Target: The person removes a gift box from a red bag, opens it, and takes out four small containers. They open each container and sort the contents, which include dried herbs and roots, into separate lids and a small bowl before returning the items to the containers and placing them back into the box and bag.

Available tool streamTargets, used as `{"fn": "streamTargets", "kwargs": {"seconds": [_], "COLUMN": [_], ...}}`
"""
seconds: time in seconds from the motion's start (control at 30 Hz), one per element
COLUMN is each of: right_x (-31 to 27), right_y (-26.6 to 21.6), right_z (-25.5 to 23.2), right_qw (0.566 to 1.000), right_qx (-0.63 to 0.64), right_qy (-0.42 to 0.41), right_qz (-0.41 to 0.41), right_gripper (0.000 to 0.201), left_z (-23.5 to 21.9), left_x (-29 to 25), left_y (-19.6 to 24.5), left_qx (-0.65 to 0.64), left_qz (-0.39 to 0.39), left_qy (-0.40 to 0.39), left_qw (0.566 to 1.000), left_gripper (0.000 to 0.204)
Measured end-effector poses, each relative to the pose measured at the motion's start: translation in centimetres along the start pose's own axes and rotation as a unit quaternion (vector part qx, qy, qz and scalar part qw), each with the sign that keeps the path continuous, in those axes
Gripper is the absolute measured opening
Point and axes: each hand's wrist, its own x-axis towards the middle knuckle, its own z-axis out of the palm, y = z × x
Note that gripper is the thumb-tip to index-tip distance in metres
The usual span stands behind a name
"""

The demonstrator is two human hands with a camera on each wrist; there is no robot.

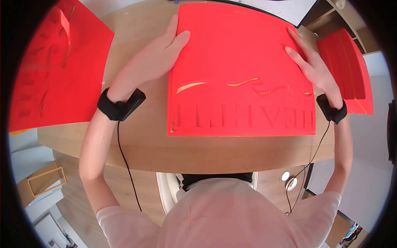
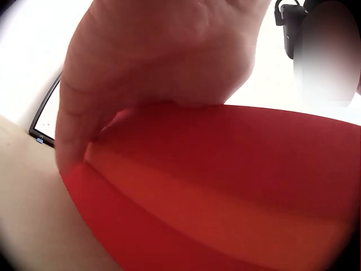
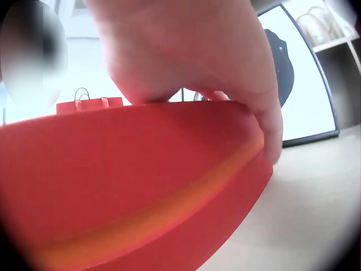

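A large red gift box (image 1: 244,53) with embossed lettering and gold brush-like strokes lies in front of the person on the wooden table. An orange band (image 2: 225,206) shows between its lid and base at both sides in the wrist views. My left hand (image 1: 161,51) grips the lid's left side, thumb on top and fingers over the edge. On the opposite side my right hand (image 1: 312,66) holds the lid the same way, its fingers at the far corner. The contents are hidden.
A red gift bag (image 1: 78,78) with a ribbon handle is at the left. Another red box-like piece (image 1: 343,66) with gold lines stands at the right. Behind the box is a black-framed white panel (image 1: 285,10). Thin black cables (image 1: 124,153) hang from both wrist cameras.
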Motion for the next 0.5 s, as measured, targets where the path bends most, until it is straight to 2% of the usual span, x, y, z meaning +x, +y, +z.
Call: {"fn": "streamTargets", "kwargs": {"seconds": [0.03, 0.13, 0.23, 0.3, 0.4, 0.5], "right_x": [0.2, 0.3, 0.2, -0.2, -0.3, -0.3], "right_y": [-0.5, 0.4, 1.4, 1.5, 1.4, 1.3], "right_z": [0.1, 1.1, 1.9, 2.2, 2.0, 1.2], "right_qw": [1.000, 1.000, 0.998, 0.998, 0.999, 1.000], "right_qx": [-0.011, -0.012, -0.033, -0.022, -0.015, -0.001], "right_qy": [-0.004, 0.024, 0.043, 0.045, 0.038, 0.013], "right_qz": [0.017, -0.011, -0.039, -0.038, -0.034, -0.019], "right_gripper": [0.081, 0.080, 0.079, 0.079, 0.081, 0.083], "left_z": [0.1, 0.2, 0.5, 0.6, 1.1, 1.4], "left_x": [0.2, 0.5, 0.2, 0.2, -0.1, -0.3], "left_y": [-0.4, -0.4, 0.6, 0.2, -0.3, 0.4], "left_qx": [0.002, -0.018, 0.038, 0.101, 0.085, 0.071], "left_qz": [-0.006, 0.000, 0.051, 0.035, 0.020, -0.039], "left_qy": [-0.004, -0.009, 0.030, 0.025, 0.025, 0.004], "left_qw": [1.000, 1.000, 0.998, 0.994, 0.996, 0.997], "left_gripper": [0.073, 0.072, 0.074, 0.075, 0.077, 0.077]}}
